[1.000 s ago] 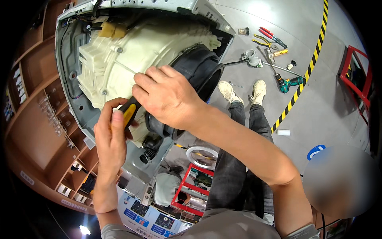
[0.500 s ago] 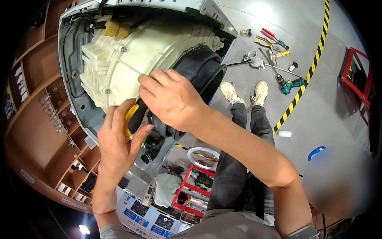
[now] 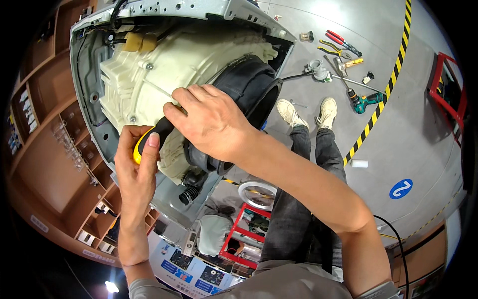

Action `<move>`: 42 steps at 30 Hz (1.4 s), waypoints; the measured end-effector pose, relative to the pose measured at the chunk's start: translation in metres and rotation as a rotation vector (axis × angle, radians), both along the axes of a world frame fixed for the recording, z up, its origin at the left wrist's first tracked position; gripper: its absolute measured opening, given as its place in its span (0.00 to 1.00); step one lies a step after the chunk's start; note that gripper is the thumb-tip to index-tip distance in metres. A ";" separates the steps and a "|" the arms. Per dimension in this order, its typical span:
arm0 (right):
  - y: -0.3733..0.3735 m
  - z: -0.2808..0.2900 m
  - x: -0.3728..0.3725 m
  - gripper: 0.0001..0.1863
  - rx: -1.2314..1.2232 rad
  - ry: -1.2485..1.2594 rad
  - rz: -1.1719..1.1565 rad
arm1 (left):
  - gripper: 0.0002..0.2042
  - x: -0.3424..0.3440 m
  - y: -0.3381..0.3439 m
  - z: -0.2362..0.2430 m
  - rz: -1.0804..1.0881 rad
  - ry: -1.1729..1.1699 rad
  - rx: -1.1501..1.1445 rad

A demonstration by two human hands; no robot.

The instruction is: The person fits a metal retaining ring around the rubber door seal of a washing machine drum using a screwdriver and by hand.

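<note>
A washing machine's cream plastic tub (image 3: 184, 55) sits inside its grey metal cabinet (image 3: 174, 9), with a black rubber door gasket (image 3: 246, 79) at its right end. My left hand (image 3: 134, 162) is closed round the yellow end of a yellow-and-black screwdriver (image 3: 143, 144), thumb along the handle. My right hand (image 3: 211, 117) is curled over the tool's black front part, against the tub beside the gasket. The screwdriver's shaft and tip are hidden behind my right hand. A ribbed black hose (image 3: 188, 194) shows below the gasket.
On the floor at right lie a teal drill (image 3: 366, 101), red-handled pliers (image 3: 343, 42), yellow-handled pliers (image 3: 332, 49) and a hammer (image 3: 348, 63). A white ring (image 3: 256, 194) and red-framed rack (image 3: 244, 234) are near my legs. Brown shelving (image 3: 59, 179) lines the left.
My left hand and the yellow end of the screwdriver have shifted left. My right hand has moved slightly left. The rounded blurred shape at lower right is gone, showing a blue floor marker.
</note>
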State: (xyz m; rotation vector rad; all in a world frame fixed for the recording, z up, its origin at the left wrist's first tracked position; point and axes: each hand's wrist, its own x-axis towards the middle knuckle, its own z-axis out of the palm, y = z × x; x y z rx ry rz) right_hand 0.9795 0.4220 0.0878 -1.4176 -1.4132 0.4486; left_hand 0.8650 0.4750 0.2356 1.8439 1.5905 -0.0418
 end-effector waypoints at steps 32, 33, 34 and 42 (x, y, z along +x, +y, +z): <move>-0.007 0.003 0.001 0.17 -0.063 -0.009 0.040 | 0.22 -0.008 0.021 0.010 -1.083 0.285 0.257; -0.008 0.001 -0.001 0.16 -0.060 0.002 0.046 | 0.23 -0.012 0.024 0.007 -1.113 0.297 0.265; -0.010 0.000 -0.002 0.16 -0.058 0.013 0.051 | 0.25 -0.016 0.028 0.002 -1.142 0.309 0.272; -0.011 0.003 -0.004 0.14 -0.069 0.019 0.094 | 0.16 -0.017 0.005 0.003 -0.354 0.181 -0.021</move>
